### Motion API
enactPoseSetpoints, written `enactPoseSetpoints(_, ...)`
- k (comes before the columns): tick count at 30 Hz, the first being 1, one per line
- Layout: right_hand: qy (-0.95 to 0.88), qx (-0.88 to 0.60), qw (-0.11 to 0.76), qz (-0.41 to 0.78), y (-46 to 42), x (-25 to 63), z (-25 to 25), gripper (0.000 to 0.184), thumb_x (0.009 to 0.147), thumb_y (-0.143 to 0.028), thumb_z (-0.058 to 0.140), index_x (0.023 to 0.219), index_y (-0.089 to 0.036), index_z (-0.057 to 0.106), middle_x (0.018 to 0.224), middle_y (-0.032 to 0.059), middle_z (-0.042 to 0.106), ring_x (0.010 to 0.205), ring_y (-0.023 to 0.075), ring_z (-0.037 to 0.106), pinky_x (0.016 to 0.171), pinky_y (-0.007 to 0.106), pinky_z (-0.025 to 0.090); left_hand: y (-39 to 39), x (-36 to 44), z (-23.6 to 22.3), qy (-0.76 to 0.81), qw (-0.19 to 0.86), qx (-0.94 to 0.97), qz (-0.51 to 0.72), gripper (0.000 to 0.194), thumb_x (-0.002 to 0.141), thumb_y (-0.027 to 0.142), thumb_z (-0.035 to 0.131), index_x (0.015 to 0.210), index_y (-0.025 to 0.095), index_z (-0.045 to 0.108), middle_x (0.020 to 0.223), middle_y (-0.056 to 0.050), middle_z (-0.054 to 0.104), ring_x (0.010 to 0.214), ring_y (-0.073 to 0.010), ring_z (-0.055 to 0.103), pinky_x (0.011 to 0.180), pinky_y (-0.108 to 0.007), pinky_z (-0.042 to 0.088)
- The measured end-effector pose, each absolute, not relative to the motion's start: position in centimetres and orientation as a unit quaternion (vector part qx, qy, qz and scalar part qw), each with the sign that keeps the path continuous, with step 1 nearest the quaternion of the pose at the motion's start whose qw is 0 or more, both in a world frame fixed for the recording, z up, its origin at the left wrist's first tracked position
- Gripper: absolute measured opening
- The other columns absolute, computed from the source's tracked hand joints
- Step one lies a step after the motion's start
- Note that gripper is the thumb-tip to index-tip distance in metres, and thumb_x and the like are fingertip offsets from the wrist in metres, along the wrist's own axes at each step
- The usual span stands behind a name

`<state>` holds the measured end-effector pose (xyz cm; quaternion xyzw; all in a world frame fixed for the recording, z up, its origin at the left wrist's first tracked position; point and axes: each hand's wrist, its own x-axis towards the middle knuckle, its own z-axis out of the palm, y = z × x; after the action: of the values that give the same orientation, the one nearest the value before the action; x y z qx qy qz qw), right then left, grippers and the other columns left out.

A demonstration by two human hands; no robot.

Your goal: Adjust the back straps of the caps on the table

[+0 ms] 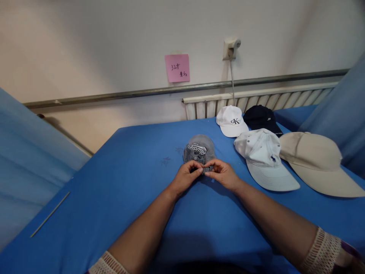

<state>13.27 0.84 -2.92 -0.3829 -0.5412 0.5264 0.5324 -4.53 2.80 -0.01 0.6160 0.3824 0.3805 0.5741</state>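
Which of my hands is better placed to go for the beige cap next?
The right, I'd say: your right hand is nearer the beige cap, with your left hand farther away. Both hands are at the grey cap now.

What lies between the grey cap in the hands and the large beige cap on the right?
In the head view, a pale cap with a small dark logo, with bare blue cloth separating it from the grey cap.
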Motion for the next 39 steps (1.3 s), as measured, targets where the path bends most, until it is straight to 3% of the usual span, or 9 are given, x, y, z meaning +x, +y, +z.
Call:
enactPoseSetpoints(11, -0.573, -0.403, 0.522, 0.486, 0.8, 13.3, -3.5, 0.026, 0.068, -0.034, 0.076, 0.089, -0.022, 0.067, 0.059, -0.0054, 0.054, 0.051, 0.0095, 0.046, 0.049, 0.024, 0.036, 3.0, -4.7, -0.2, 0.373, 0.559, 0.660, 0.336, 0.030, 0.077, 0.040, 0.072, 0.091, 0.015, 0.063, 0.087, -0.003, 0.061, 0.081, -0.0136, 0.053, 0.076, -0.027, 0.041)
enactPoseSetpoints(18, -0.549, -0.374, 0.545, 0.512, 0.9, 13.2, -4.1, 0.036, 0.073, -0.030, 0.075, 0.104, -0.023, 0.059, 0.064, -0.0064, 0.052, 0.055, 0.0096, 0.047, 0.052, 0.023, 0.038, 2.9, -4.5, 0.0, 0.389, 0.578, 0.616, 0.368, 0.030, 0.072, 0.036, 0.077, 0.087, 0.015, 0.062, 0.085, -0.001, 0.060, 0.079, -0.0124, 0.053, 0.077, -0.027, 0.041)
enactPoseSetpoints(21, -0.527, -0.371, 0.581, 0.497, 1.0, 13.0, -4.2, 0.031, 0.072, -0.033, 0.076, 0.094, -0.024, 0.057, 0.084, -0.0016, 0.059, 0.058, 0.0087, 0.049, 0.053, 0.023, 0.041, 2.8, -4.4, 0.1, 0.397, 0.574, 0.607, 0.380, 0.032, 0.070, 0.037, 0.078, 0.088, 0.015, 0.063, 0.084, -0.001, 0.061, 0.079, -0.0129, 0.054, 0.079, -0.028, 0.042)
enactPoseSetpoints(24, -0.530, -0.372, 0.611, 0.455, 1.1, 12.9, -4.3, 0.024, 0.071, -0.035, 0.077, 0.079, -0.022, 0.058, 0.101, 0.0031, 0.057, 0.074, 0.0126, 0.056, 0.064, 0.027, 0.049, 2.8, -4.4, 0.0, 0.401, 0.566, 0.608, 0.386, 0.031, 0.071, 0.036, 0.077, 0.088, 0.015, 0.063, 0.083, -0.002, 0.061, 0.079, -0.0129, 0.054, 0.079, -0.028, 0.042)
enactPoseSetpoints(30, -0.572, -0.383, 0.566, 0.453, 1.3, 13.1, -4.6, 0.017, 0.078, -0.037, 0.070, 0.077, -0.021, 0.066, 0.107, 0.0069, 0.057, 0.082, 0.0161, 0.059, 0.073, 0.033, 0.053, 2.9, -4.5, -0.1, 0.402, 0.550, 0.623, 0.384, 0.028, 0.071, 0.034, 0.077, 0.085, 0.015, 0.063, 0.083, -0.002, 0.063, 0.079, -0.0138, 0.055, 0.078, -0.029, 0.043)
enactPoseSetpoints(39, -0.617, -0.394, 0.548, 0.404, 1.1, 12.9, -4.5, 0.010, 0.077, -0.029, 0.069, 0.073, -0.021, 0.064, 0.102, 0.0070, 0.061, 0.094, 0.0195, 0.061, 0.083, 0.036, 0.049, 3.0, -4.4, -0.4, 0.398, 0.529, 0.644, 0.383, 0.022, 0.072, 0.031, 0.075, 0.083, 0.014, 0.064, 0.083, -0.003, 0.063, 0.079, -0.0139, 0.055, 0.078, -0.029, 0.044)
